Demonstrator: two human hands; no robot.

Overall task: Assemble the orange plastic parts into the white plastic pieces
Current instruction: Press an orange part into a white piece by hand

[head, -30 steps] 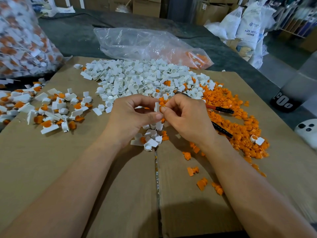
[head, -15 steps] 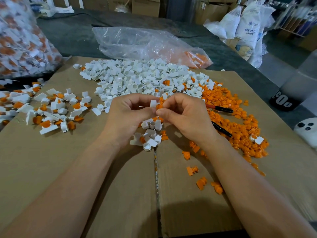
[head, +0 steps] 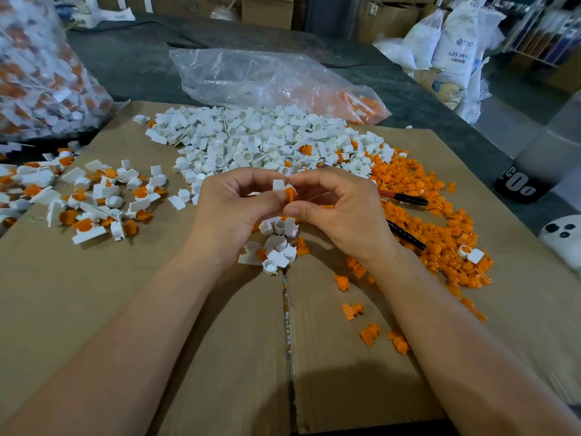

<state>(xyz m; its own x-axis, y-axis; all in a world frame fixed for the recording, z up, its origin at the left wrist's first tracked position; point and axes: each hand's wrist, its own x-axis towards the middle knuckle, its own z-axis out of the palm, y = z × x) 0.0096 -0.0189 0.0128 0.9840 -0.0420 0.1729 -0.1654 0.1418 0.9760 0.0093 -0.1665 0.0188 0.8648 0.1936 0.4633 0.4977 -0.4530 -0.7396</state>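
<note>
My left hand (head: pixel 234 212) and my right hand (head: pixel 339 212) meet above the middle of the cardboard sheet (head: pixel 132 309). The left fingers pinch a small white plastic piece (head: pixel 278 185). The right thumb and forefinger pinch an orange plastic part (head: pixel 290 194) that touches the white piece. A big heap of white pieces (head: pixel 257 143) lies behind the hands. Loose orange parts (head: pixel 437 234) spread out to the right. A small cluster of white pieces (head: pixel 276 247) sits just below the hands.
Joined white-and-orange pieces (head: pixel 94 199) lie scattered at the left. A full clear bag (head: pixel 41 73) stands at far left, a near-empty plastic bag (head: pixel 270 80) behind the heap. Two dark pens (head: pixel 405 199) lie among the orange parts. Stray orange parts (head: pixel 371 332) dot the near right.
Both hands have lifted slightly and turned the pieces. The orange part now shows more clearly against the white piece between the fingertips.
</note>
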